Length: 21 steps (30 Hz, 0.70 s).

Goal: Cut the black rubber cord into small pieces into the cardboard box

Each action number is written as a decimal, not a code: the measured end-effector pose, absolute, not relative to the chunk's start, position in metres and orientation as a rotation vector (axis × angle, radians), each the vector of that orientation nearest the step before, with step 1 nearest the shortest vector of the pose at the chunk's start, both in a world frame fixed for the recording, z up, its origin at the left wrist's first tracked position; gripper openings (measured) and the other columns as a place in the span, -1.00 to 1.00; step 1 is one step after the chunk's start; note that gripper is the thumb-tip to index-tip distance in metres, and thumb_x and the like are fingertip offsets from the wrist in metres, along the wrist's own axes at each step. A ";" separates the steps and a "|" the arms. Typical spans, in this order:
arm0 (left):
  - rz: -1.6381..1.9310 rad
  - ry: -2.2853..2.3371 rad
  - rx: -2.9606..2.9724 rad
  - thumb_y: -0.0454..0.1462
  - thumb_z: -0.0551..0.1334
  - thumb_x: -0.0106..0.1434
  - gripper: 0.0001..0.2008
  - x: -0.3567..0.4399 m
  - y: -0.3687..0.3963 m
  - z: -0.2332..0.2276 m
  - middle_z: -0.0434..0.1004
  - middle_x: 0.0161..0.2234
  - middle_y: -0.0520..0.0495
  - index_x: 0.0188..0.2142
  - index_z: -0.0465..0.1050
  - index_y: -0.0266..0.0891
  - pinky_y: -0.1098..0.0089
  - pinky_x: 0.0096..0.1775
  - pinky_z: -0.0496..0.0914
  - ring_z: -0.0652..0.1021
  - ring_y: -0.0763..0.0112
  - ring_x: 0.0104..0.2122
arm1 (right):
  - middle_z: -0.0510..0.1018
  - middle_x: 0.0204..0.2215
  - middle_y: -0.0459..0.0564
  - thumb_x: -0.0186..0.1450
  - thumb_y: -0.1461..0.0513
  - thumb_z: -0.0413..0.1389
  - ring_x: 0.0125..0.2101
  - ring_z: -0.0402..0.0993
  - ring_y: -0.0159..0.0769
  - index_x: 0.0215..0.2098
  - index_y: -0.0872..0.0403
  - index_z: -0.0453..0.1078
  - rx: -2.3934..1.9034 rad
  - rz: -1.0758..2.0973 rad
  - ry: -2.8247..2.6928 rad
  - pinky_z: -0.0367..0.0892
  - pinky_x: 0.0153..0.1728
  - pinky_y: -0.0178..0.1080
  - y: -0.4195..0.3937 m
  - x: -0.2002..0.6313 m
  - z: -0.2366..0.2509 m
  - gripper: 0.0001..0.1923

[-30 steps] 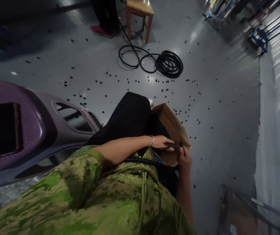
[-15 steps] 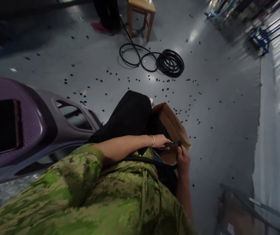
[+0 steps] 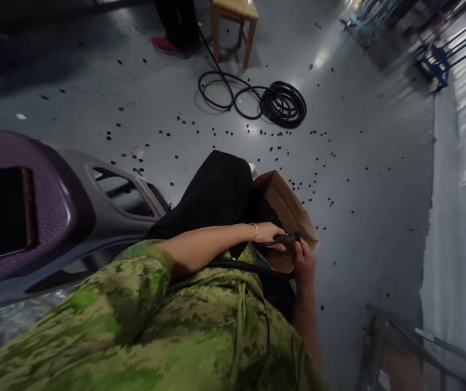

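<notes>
My left hand (image 3: 270, 235), with a bracelet at the wrist, is closed around a pair of dark scissors (image 3: 280, 239). Their blades point right, toward the end of a black hose (image 3: 253, 266). That hose lies across my lap and curves up into my right hand (image 3: 305, 259), whose fingers pinch it just below its tip. Under both hands stands an open cardboard box (image 3: 287, 203) holding many small black pieces (image 3: 271, 213), partly hidden by my left hand and knee.
Small black bits lie scattered over the grey floor (image 3: 363, 228). A coil of black hose (image 3: 283, 105) lies ahead, near a wooden stool (image 3: 235, 10) and a person's red shoe (image 3: 170, 48). At left, a phone (image 3: 0, 212) rests on a purple plastic stool (image 3: 53, 184).
The scissors have opened slightly and drawn back a little from the hose tip. The fingers of my left hand have spread a bit; my right hand has shifted slightly left.
</notes>
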<state>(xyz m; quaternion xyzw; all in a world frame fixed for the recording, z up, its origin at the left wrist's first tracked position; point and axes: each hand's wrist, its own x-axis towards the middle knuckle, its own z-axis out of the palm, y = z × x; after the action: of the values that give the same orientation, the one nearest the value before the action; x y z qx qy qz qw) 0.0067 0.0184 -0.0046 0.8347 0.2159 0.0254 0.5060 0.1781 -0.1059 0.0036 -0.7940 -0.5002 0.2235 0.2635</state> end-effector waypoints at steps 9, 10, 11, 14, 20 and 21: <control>0.135 0.629 2.055 0.00 0.21 0.14 -0.65 0.008 0.018 -0.007 0.53 -0.40 0.02 -0.19 0.50 -0.15 0.50 -0.44 0.16 0.49 0.43 -0.40 | 0.58 -0.35 0.01 0.28 -0.03 -0.14 -0.31 0.44 -0.26 -0.02 0.08 0.43 -2.157 0.603 -1.408 0.32 -0.30 -0.26 -0.099 0.177 0.002 -0.47; 0.152 0.627 2.063 -0.01 0.21 0.14 -0.67 0.008 0.018 -0.007 0.53 -0.43 0.02 -0.23 0.51 -0.16 0.50 -0.45 0.16 0.49 0.44 -0.41 | 0.58 -0.33 0.02 0.28 -0.03 -0.13 -0.30 0.44 -0.25 -0.03 0.09 0.44 -2.153 0.592 -1.400 0.32 -0.29 -0.26 -0.099 0.176 0.001 -0.47; 0.163 0.626 2.073 -0.02 0.22 0.14 -0.68 0.009 0.018 -0.008 0.53 -0.44 0.01 -0.25 0.52 -0.18 0.50 -0.45 0.15 0.49 0.44 -0.42 | 0.58 -0.31 0.03 0.27 -0.03 -0.12 -0.29 0.45 -0.25 -0.04 0.10 0.44 -2.148 0.584 -1.389 0.32 -0.27 -0.26 -0.098 0.175 0.001 -0.47; 0.147 0.644 2.107 -0.03 0.24 0.13 -0.69 0.011 0.019 -0.009 0.54 -0.45 0.00 -0.27 0.53 -0.19 0.49 -0.46 0.15 0.49 0.42 -0.42 | 0.57 -0.22 0.07 0.27 -0.02 -0.10 -0.22 0.45 -0.23 -0.05 0.12 0.45 -2.147 0.568 -1.361 0.32 -0.20 -0.24 -0.096 0.173 -0.001 -0.49; 0.108 0.710 2.122 -0.03 0.25 0.12 -0.69 0.012 0.019 -0.009 0.55 -0.41 -0.03 -0.27 0.53 -0.18 0.48 -0.44 0.17 0.51 0.37 -0.38 | 0.57 -0.18 0.09 0.28 -0.01 -0.10 -0.17 0.45 -0.22 -0.04 0.13 0.44 -2.113 0.583 -1.295 0.32 -0.15 -0.23 -0.090 0.167 -0.005 -0.49; 0.116 0.714 2.109 -0.01 0.25 0.11 -0.67 0.012 0.019 -0.009 0.55 -0.41 -0.03 -0.26 0.52 -0.18 0.49 -0.44 0.18 0.52 0.37 -0.38 | 0.56 -0.17 0.09 0.27 -0.01 -0.10 -0.16 0.45 -0.22 -0.04 0.13 0.44 -2.108 0.582 -1.287 0.32 -0.14 -0.22 -0.089 0.167 -0.005 -0.49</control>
<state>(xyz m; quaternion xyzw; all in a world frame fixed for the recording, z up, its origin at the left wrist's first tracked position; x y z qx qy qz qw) 0.0120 0.0193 -0.0091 0.8493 0.2876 0.0469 0.4403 0.1668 -0.0891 -0.0049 -0.7932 -0.4843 0.2189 0.2974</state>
